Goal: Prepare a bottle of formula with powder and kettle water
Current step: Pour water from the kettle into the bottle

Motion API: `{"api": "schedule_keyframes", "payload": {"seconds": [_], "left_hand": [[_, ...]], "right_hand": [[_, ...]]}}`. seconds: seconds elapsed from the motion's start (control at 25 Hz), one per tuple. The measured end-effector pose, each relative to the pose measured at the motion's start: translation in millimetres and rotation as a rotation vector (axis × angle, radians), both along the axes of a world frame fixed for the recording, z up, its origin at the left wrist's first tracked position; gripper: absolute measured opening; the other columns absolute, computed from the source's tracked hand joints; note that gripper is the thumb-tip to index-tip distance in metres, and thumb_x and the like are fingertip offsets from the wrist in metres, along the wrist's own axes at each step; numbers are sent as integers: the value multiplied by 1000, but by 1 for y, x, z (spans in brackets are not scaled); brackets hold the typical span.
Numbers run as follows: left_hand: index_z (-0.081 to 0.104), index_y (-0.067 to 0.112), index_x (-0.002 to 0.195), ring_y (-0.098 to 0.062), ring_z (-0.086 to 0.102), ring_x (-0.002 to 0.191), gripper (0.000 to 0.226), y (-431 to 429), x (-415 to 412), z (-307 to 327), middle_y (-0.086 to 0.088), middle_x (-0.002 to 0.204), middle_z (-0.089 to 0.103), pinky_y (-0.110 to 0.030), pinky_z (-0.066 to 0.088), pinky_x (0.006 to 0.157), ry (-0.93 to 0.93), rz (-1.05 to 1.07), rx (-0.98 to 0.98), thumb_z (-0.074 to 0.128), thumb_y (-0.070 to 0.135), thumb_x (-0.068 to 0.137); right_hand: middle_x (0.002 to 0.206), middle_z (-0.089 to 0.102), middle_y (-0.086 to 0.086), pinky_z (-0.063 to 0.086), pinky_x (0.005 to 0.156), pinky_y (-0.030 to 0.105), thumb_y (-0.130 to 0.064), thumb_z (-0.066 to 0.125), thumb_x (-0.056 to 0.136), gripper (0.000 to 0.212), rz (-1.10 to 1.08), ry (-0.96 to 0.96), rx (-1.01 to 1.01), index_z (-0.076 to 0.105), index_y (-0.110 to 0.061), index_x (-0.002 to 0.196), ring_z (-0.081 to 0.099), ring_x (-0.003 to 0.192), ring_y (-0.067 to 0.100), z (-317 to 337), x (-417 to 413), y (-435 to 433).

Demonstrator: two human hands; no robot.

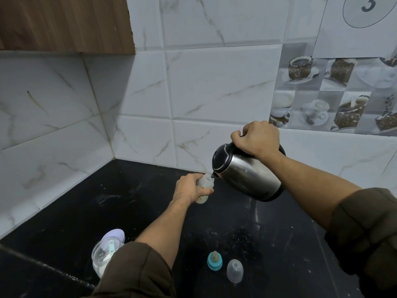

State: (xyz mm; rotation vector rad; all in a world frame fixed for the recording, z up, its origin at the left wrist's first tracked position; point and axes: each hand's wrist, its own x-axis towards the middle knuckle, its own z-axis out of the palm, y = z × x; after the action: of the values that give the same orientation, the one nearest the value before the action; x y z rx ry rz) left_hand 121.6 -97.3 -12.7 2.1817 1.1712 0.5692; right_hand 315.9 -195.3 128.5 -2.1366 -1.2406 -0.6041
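My left hand (189, 189) is curled round the baby bottle (205, 185), with fingers and thumb wrapped about its middle so most of its body is covered. I see only the open neck above and a pale base below. I cannot read the reddish print on it or judge how full it is. The bottle sits near the back of the black surface (129, 201), close to the corner of the tiled wall. My right hand (256, 137) is clenched round the handle of the steel kettle (249, 176), and the handle is almost wholly hidden under the fist. The kettle is held in the air, tipped down to the left, with its spout (214, 174) right at the bottle's mouth. Whether water is running I cannot make out. Nearer to me on the surface, the teal teat ring (214, 260) stands upright with the clear cap (234, 270) just beside it on the right, not touching. At lower left the clear powder jar (103, 258) is partly covered by my left sleeve (137, 274). A pale green scoop (111, 246) shows inside it above white powder, and a lavender lid (115, 234) lies just behind it. My right sleeve (365, 233) runs out of view at the right edge. A brown cabinet (64, 22) is cut off at top left, and a sheet bearing a 3 (368, 5) is clipped by the top edge.
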Motion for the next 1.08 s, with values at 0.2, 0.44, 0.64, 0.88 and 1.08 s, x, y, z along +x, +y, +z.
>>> {"api": "schedule_keyframes", "payload": {"seconds": [0.2,0.44,0.64,0.88,1.08], "left_hand": [[76,32,112,-12,68,97,45,1,0,-1,9,97,75,-35,56,91,8,-1,0,88,48,72],[75,32,113,-11,68,96,46,0,3,0,9,98,75,-34,56,90,6,-4,11,88,48,71],[75,33,110,-11,68,95,45,2,4,-3,11,95,74,-36,58,90,10,-5,1,88,49,70],[75,33,112,-10,69,96,47,2,7,-4,10,96,75,-37,58,91,12,-11,1,88,49,70],[76,34,106,-11,69,95,42,3,7,-5,10,94,75,-37,58,90,12,-10,-6,87,50,69]], "right_hand": [[42,40,3,27,51,26,-40,56,78,43,-1,-4,-7,56,-6,51,41,46,27,-1,0,0],[44,48,5,34,52,27,-41,53,76,43,4,1,1,57,-6,52,50,50,30,0,4,1],[44,48,6,35,52,27,-42,53,76,44,2,-1,1,57,-6,52,50,50,31,-2,5,1],[44,46,5,37,53,28,-42,53,76,44,-5,1,-12,57,-5,52,50,51,31,-3,5,1],[42,43,4,34,52,27,-42,52,75,44,1,1,-17,54,-6,51,48,51,31,-3,5,2]]}}
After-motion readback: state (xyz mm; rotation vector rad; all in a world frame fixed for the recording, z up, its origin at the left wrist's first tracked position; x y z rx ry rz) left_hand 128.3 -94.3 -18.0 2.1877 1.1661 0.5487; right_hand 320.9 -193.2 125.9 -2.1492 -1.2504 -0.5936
